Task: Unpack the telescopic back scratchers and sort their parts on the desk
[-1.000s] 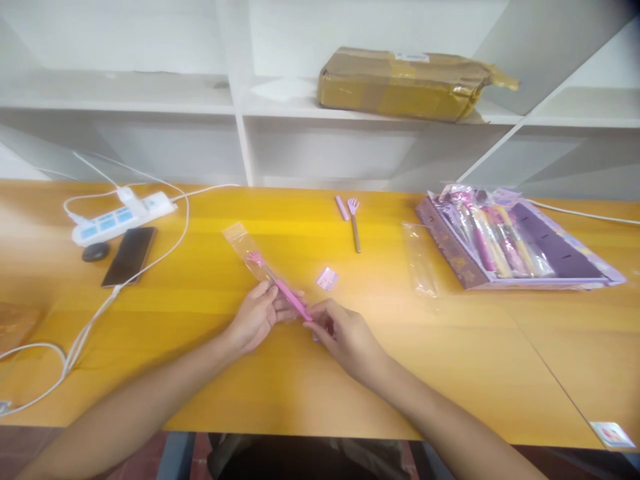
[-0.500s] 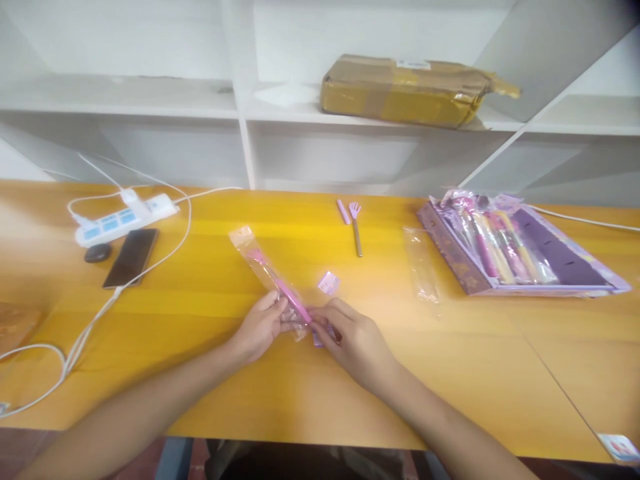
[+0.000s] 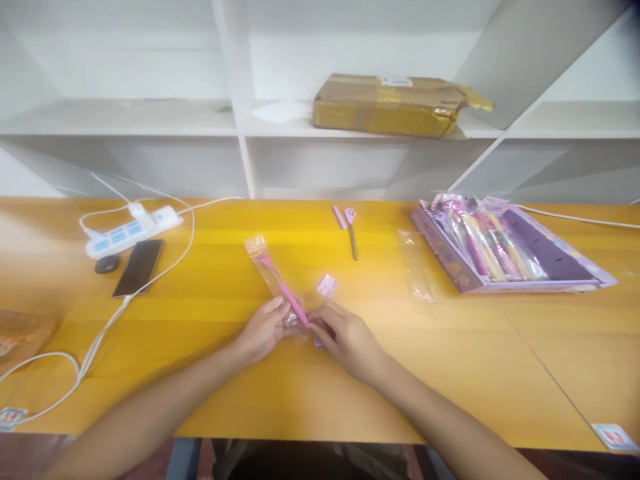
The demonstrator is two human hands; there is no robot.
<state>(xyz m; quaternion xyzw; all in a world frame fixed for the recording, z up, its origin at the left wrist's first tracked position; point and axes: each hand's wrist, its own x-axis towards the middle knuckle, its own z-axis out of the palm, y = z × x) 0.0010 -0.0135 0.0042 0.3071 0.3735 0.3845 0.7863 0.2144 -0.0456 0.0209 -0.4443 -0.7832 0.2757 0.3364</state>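
Observation:
A pink back scratcher (image 3: 293,301) lies slanted between my hands, its claw head up and to the left, inside or over a clear plastic sleeve (image 3: 256,245). My left hand (image 3: 266,327) grips the sleeve and the scratcher's handle from the left, thumb on top. At the lower end of the handle, the fingers of my right hand (image 3: 345,337) pinch it. Just above my right hand lies a small pink-and-white card (image 3: 327,286). Another small purple piece is mostly hidden beneath the right fingers. Farther back lie a second scratcher's claw and metal rod (image 3: 353,233) and a loose purple handle (image 3: 339,217).
An open purple box (image 3: 465,283) with several wrapped scratchers stands at the right, beside a flat clear sleeve (image 3: 418,267). At the left are a power strip (image 3: 125,237), a phone (image 3: 140,267), a black oval object (image 3: 107,265) and white cables. A taped carton (image 3: 385,110) sits on the shelf.
The view has shifted slightly. The scratcher has tilted a little steeper, and the loose lower end of the sleeve shows less. Both hands keep their grip.

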